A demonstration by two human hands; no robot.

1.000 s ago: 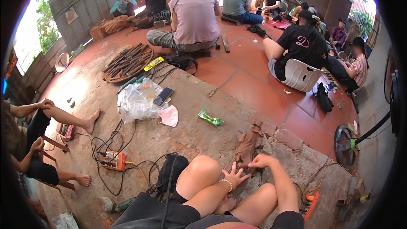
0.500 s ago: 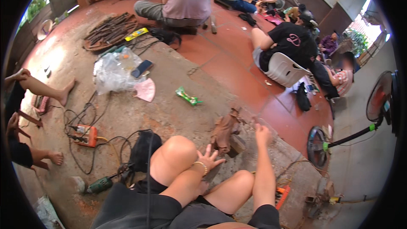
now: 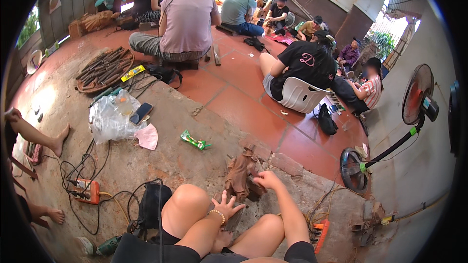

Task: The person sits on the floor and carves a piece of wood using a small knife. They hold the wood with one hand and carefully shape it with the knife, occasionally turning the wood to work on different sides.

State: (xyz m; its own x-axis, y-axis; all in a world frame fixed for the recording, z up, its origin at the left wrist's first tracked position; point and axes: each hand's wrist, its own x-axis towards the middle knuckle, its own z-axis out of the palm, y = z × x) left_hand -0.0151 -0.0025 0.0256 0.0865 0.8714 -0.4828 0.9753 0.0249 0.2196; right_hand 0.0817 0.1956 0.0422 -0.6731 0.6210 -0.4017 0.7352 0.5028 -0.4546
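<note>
A brown carved figure (image 3: 238, 174), apparently wood, stands on the ground in front of my knees. Dark blocky pieces show at its lower right. My left hand (image 3: 227, 208), a beaded bracelet on its wrist, is spread beside the figure's base; the fingertips lie close to it, and I cannot tell whether they touch. My right hand (image 3: 268, 180) is closed just right of the figure, near its side. Whatever its curled fingers hold, if anything, is hidden.
Power strips, one orange (image 3: 87, 191) and one red-orange (image 3: 320, 236), lie among cables. A plastic bag (image 3: 109, 121), phone (image 3: 141, 113), pink mask (image 3: 146, 137) and green packet (image 3: 194, 140) lie ahead. A basket of tools (image 3: 105, 69), a fan (image 3: 418, 95) and several seated people are farther off.
My right hand has come in closer to the carved figure. My left hand stays spread by its base. The view has tilted up, showing more of the people at the back.
</note>
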